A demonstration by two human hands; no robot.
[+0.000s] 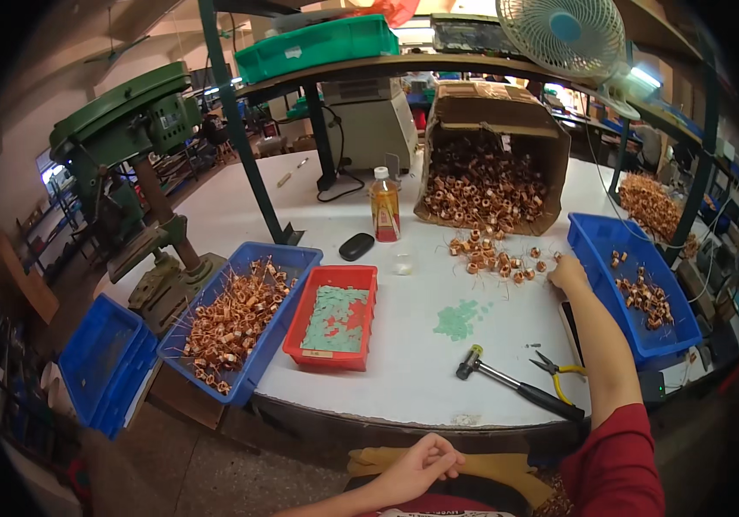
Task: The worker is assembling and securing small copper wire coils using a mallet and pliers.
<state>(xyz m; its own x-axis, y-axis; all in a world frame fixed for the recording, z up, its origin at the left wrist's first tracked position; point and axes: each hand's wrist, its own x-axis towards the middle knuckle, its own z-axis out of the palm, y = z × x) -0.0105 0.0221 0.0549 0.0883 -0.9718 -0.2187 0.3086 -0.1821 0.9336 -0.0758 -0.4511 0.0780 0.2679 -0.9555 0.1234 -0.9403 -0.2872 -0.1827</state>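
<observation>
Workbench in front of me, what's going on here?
On the white-topped workbench, a person's right hand is at the edge of some loose copper coils, beside a blue bin; whether it grips one is unclear. More coils sit in a cardboard box behind. The left hand is loosely curled close to the body, nothing visible in it. A hammer and pliers lie nearby.
</observation>
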